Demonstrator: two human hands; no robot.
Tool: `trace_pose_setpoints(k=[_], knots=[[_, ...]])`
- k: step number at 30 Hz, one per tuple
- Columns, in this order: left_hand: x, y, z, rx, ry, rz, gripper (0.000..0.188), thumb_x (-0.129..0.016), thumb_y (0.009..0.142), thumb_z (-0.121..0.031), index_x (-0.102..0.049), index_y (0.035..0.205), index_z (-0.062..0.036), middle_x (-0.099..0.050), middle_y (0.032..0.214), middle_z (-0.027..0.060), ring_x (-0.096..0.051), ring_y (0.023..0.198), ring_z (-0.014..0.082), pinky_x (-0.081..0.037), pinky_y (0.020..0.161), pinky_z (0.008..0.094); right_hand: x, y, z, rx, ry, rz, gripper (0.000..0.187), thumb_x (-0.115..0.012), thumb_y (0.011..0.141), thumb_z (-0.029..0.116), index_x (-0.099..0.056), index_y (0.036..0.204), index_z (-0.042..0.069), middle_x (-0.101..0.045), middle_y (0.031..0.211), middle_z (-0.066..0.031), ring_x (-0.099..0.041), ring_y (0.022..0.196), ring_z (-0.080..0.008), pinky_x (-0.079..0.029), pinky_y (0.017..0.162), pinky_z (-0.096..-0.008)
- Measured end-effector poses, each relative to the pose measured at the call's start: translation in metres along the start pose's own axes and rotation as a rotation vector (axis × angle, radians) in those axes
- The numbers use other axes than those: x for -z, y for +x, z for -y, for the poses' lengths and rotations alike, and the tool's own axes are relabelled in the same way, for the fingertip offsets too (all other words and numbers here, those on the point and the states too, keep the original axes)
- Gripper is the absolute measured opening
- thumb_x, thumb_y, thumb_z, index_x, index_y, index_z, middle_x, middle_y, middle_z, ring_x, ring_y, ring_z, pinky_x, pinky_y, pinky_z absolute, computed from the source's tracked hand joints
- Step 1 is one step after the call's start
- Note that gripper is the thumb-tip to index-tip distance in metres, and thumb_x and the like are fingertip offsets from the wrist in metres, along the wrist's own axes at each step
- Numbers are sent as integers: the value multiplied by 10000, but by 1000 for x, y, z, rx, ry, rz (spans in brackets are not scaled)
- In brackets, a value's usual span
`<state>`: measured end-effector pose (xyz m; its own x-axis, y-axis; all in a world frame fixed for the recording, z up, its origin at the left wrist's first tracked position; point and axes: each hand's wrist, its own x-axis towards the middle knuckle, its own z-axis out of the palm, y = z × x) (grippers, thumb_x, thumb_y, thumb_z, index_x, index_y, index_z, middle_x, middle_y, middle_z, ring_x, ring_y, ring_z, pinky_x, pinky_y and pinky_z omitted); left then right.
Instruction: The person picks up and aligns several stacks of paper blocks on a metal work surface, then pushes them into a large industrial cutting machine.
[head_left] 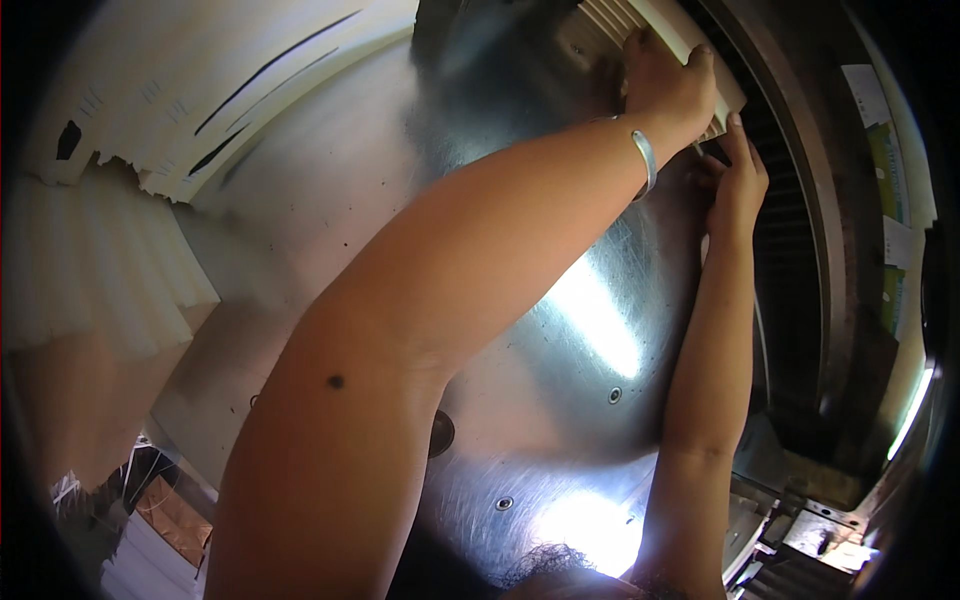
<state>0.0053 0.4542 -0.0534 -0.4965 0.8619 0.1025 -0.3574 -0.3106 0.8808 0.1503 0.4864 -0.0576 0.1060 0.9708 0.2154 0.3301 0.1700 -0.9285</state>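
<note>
A cream-coloured stack of paper [665, 25] lies at the top right of the metal table, with layered edges showing. My left hand [672, 90] is closed on its near part, thumb raised along the side and a metal bangle [645, 163] round the wrist. My right hand [738, 185] is at the near end of the same stack, its fingertips against the corner and the other fingers bent below. The undersides of both hands' grips are partly hidden. My left forearm reaches far across the table.
The shiny metal table [480, 400] has small round fittings. Large stacks of pale paper [300, 60] stand at the left, above more blocks [110, 270]. A dark machine frame [800, 250] runs along the right. Paper scraps [130, 480] sit at lower left.
</note>
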Motion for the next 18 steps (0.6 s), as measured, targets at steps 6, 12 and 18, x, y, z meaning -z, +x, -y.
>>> trace_pose_setpoints(k=[6,12,18], knots=[[5,11,8,-52,132,-21,654,-532,1021,-359,-398,1404,155,-284,1539,321,-420,1397,434,-381,1161,455,-26,15,27,569,-870,72,730,-592,925,611,-578,1456,111,-577,1435,-227,-496,1356,-431,-397,1114,-482],[-6,10,10,-11,54,37,740,-550,1018,-363,-284,1485,146,-285,1570,334,-508,1333,486,-433,1141,471,-50,108,29,412,-667,453,671,-544,947,593,-646,1343,61,-667,1286,-235,-615,1220,-402,-458,1036,-435],[0,13,3,-22,172,10,770,-570,1009,-359,-246,1508,130,-266,1576,325,-458,1378,473,-420,1152,483,-64,134,36,363,-643,602,661,-541,960,584,-644,1344,56,-672,1278,-233,-620,1216,-392,-462,1031,-429]])
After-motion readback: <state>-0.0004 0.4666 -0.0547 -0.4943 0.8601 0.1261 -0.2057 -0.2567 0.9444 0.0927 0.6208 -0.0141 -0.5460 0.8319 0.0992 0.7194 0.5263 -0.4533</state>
